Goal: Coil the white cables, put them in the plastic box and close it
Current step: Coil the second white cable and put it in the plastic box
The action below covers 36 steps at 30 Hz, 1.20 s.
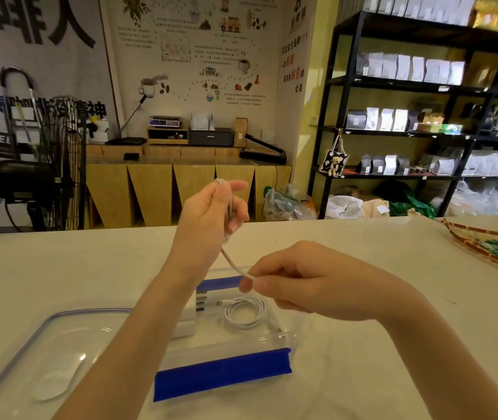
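Observation:
My left hand (211, 207) is raised above the table with loops of a white cable (232, 262) wound around its fingers. The cable's free end runs down to my right hand (296, 283), which pinches it between thumb and fingers. Below both hands stands the clear plastic box (226, 350) with blue clips at its near and far sides. A second white cable (244, 312) lies coiled inside the box next to a white block. The box's clear lid (60, 338) with a blue rim lies flat on the table to the left.
A woven tray (490, 247) with green items sits at the table's right edge. Beyond the pale table are a black fan, a wooden counter and black shelves with bags.

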Motion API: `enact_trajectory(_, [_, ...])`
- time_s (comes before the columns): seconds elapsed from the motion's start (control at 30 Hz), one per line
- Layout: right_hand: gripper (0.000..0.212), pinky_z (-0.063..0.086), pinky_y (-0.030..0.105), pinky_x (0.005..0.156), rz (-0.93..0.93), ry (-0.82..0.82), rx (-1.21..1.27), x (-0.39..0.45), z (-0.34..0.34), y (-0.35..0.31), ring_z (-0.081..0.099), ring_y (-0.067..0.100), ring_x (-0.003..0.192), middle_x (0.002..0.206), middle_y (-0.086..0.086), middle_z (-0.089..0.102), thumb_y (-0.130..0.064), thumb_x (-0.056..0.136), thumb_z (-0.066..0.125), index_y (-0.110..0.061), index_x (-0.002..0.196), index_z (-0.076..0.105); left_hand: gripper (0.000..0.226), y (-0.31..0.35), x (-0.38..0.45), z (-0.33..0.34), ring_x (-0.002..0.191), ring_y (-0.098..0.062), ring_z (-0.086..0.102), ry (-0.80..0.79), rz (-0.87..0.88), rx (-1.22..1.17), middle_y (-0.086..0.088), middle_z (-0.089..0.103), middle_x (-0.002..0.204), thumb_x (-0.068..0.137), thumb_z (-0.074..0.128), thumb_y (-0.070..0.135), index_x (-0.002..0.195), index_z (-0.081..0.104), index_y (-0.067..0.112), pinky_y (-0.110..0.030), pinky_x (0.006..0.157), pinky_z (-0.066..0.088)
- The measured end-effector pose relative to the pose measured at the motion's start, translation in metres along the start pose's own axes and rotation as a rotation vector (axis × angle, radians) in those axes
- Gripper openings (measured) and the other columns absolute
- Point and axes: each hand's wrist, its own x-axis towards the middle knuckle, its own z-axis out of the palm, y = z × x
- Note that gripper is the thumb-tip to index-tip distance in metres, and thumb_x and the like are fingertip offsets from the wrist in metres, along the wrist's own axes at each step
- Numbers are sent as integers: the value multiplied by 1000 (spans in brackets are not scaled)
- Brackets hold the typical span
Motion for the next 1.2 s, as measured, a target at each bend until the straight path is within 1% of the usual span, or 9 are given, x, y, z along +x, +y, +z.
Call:
enact_trajectory(0.17, [17, 40, 7, 52, -111, 287, -163, -12, -19, 2, 49, -3, 54, 56, -13, 52, -28, 86, 45, -29, 85, 62, 30, 0, -2, 2, 38, 1, 46, -318, -206, 308, 9, 58, 46, 96, 34, 23, 86, 62, 16, -11, 38, 39])
enact_trajectory(0.23, [16, 39, 9, 48, -147, 380, -178, -12, -25, 9, 48, -1, 50, 51, -12, 51, -27, 86, 46, -32, 80, 60, 34, 1, -4, 6, 36, -3, 46, -449, -260, 301, 7, 58, 42, 95, 36, 26, 78, 64, 16, -13, 37, 39])
enact_trajectory(0.37, [11, 40, 8, 52, -213, 545, -131, -5, -32, 25, 54, -2, 57, 56, -20, 59, -22, 84, 54, -29, 82, 62, 49, 7, -4, 8, 31, -8, 40, -515, -330, 149, 4, 52, 38, 92, 34, 41, 63, 67, 18, -18, 38, 39])
enact_trajectory(0.5, [12, 39, 11, 51, -322, 671, 70, 5, -25, 34, 51, 3, 53, 59, -17, 60, -32, 82, 53, -30, 87, 64, 43, 16, -7, 2, 32, -5, 34, -674, -378, -274, 7, 46, 38, 89, 35, 37, 70, 66, 12, -17, 38, 30])
enact_trajectory(0.67, [19, 36, 12, 47, -213, 562, 153, 19, -7, 42, 43, 4, 46, 50, -12, 51, -30, 89, 43, -37, 92, 60, 37, 26, -6, -3, 40, -10, 32, -799, -435, -1256, -3, 46, 46, 94, 30, 22, 94, 54, -7, -21, 45, 30])
enact_trajectory(0.73, [21, 40, 11, 47, -152, 427, 63, 22, 2, 39, 47, 1, 47, 52, -16, 54, -31, 91, 40, -46, 84, 53, 36, 27, -4, -3, 40, -11, 37, -692, -375, -1282, -5, 49, 49, 94, 32, 21, 100, 53, -7, -20, 47, 31])
enact_trajectory(0.87, [22, 40, 18, 51, -54, 261, -95, 24, 18, 26, 45, 1, 47, 54, -11, 48, -38, 93, 34, -46, 74, 41, 34, 22, -5, -1, 38, -2, 43, -360, -240, -985, 5, 52, 47, 93, 32, 27, 96, 58, 5, -12, 42, 38])
enact_trajectory(1.0, [28, 47, 23, 64, 7, 156, -146, 19, 21, 15, 56, 11, 68, 79, -3, 63, -39, 93, 32, -28, 107, 53, 35, 16, 0, 1, 37, -2, 40, -113, -152, -730, 7, 51, 47, 96, 28, 26, 96, 56, 6, -14, 40, 38])
enact_trajectory(1.2, [24, 41, 19, 59, 35, 95, -233, 14, 18, 11, 52, 6, 67, 78, -5, 58, -32, 93, 39, -20, 104, 57, 32, 9, -4, 7, 40, -3, 41, 64, -43, -350, 8, 54, 47, 96, 30, 26, 94, 58, 12, -13, 43, 39])
